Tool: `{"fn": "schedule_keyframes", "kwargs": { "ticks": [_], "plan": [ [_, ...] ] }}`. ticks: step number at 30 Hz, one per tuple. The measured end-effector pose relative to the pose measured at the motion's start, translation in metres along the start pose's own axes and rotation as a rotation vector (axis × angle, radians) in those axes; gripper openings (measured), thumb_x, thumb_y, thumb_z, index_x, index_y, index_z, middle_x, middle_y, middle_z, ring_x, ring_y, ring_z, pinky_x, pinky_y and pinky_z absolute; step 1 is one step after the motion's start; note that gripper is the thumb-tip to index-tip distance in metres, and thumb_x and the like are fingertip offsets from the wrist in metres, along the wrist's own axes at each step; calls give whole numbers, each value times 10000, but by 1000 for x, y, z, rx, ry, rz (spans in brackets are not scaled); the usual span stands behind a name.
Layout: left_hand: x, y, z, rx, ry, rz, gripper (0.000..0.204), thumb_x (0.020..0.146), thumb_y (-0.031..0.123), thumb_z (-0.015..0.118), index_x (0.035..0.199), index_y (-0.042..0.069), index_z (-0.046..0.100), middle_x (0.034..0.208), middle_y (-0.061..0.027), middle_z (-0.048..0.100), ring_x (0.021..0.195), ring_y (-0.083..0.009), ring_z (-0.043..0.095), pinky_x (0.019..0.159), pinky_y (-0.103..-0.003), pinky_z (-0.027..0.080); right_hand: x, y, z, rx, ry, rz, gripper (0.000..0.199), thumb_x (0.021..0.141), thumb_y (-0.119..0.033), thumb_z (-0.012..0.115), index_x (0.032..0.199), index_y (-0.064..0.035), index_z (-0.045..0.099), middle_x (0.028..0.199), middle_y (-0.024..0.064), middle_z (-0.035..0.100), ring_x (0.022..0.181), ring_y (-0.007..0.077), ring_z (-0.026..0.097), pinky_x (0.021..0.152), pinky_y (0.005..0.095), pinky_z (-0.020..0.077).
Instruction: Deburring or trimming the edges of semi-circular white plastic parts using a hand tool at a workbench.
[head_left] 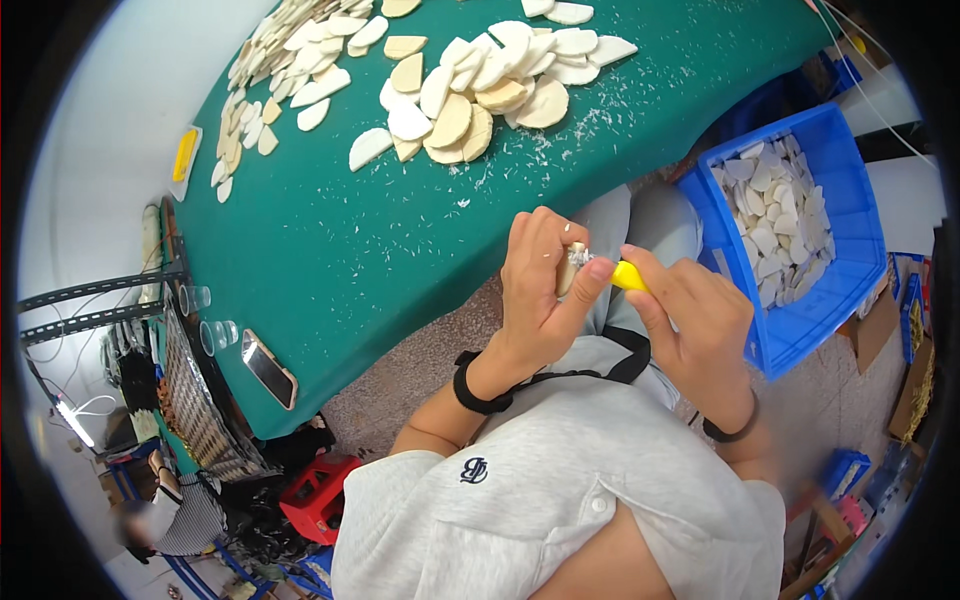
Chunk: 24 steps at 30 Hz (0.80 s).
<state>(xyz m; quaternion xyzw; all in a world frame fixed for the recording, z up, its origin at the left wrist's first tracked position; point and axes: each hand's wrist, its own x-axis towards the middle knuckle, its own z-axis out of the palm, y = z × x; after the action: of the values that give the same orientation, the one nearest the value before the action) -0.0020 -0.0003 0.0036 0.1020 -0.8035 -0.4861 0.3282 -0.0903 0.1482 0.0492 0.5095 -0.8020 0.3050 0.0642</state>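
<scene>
My left hand (pixel 535 290) pinches a small cream-coloured flat piece (pixel 566 277) in front of my body, just off the table's near edge. In my right hand (pixel 705 325) is a tool with a yellow handle (pixel 628 276); its working end meets the piece and is too small to make out. White shavings cling where the two meet. Beyond my hands, a heap of white and cream half-round pieces (pixel 450 120) lies on the green-covered table (pixel 370 250), with shavings scattered around it.
More pieces (pixel 315 85) spread over the table's far left. A blue crate (pixel 855 200) full of similar pieces stands at my right. A phone (pixel 268 370) and clear plastic cups (pixel 214 338) are at the left edge. Lower left are a red plastic object (pixel 318 500) and another person (pixel 185 515).
</scene>
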Motion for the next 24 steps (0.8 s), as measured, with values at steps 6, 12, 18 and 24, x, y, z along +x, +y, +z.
{"fn": "schedule_keyframes", "kwargs": {
  "ticks": [6,12,18,24],
  "plan": [
    [-3,-3,2,0,17,5,246,870,247,602,834,20,516,747,-87,450,687,-232,367,614,-340,319,0,-1,3,4,14,1,305,783,-215,671,1078,-137,671,624,6,459,482,170,451,454,292,358],
    [-9,-4,8,-101,47,-96,244,879,241,600,826,23,504,743,-76,440,687,-223,365,618,-335,316,-3,-2,8,-3,36,27,296,781,-206,674,1069,-135,674,617,4,451,472,168,443,450,294,356],
    [-7,-1,12,-223,58,-199,251,889,247,578,804,35,474,738,-55,406,696,-188,354,627,-314,310,-1,5,14,98,77,85,274,804,-182,668,1070,-120,675,614,29,467,475,177,458,450,298,362],
    [4,8,-3,-604,-61,-510,261,868,345,422,794,95,435,787,0,413,702,-84,347,627,-210,274,1,10,7,227,145,222,247,846,-149,644,1086,-94,665,620,43,512,488,160,468,455,285,357]
  ]
}}
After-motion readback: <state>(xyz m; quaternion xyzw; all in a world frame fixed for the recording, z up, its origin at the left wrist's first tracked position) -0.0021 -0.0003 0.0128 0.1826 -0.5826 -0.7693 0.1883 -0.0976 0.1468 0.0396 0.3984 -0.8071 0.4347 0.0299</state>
